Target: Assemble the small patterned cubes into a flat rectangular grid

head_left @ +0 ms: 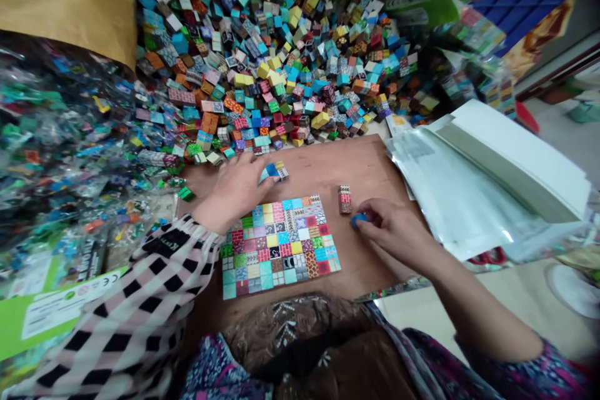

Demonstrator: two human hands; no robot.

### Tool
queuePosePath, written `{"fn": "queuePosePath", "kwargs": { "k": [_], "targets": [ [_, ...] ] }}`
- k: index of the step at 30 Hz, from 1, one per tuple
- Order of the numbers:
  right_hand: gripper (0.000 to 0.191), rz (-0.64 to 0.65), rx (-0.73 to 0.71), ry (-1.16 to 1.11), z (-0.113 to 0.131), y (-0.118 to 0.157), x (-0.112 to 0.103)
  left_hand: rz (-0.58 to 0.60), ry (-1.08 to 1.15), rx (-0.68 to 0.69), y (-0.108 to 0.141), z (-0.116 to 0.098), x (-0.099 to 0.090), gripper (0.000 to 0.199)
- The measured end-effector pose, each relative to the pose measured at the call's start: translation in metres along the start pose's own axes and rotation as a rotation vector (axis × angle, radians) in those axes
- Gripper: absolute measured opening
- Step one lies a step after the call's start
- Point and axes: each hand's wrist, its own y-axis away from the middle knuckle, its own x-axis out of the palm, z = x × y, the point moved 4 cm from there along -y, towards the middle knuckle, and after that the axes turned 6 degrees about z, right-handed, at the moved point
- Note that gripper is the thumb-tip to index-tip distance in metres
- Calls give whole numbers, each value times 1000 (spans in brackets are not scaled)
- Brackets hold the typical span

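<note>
My left hand (241,184) is at the board's far edge, its thumb and fingers curled round a short row of small printed blocks (272,172) with blue, white and yellow faces. Just below it lies a flat rectangular mosaic of patterned cubes (281,240), set side by side in rows. My right hand (391,225), to the right of the mosaic, pinches a small blue block (359,219) between thumb and fingertips. A short stack of red, white and brown blocks (345,199) lies apart, just beyond that blue block.
A large heap of loose cubes (281,56) lies behind the brown board (319,162). Bagged small pieces (70,131) pile up at left under a tan paper package (65,0). At right are clear plastic sleeves (431,194) and a white box (520,150).
</note>
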Motion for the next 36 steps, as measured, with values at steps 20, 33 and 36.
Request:
{"fn": "queuePosePath", "kwargs": {
  "k": [20,33,36],
  "targets": [
    [21,-262,212,115,-6,-18,36,-42,68,224,40,-36,7,40],
    [20,-214,-387,-47,34,33,26,-67,48,558,73,-114,5,29],
    [20,-172,-422,-27,43,41,28,1,92,572,81,-112,9,28]
  ]
}}
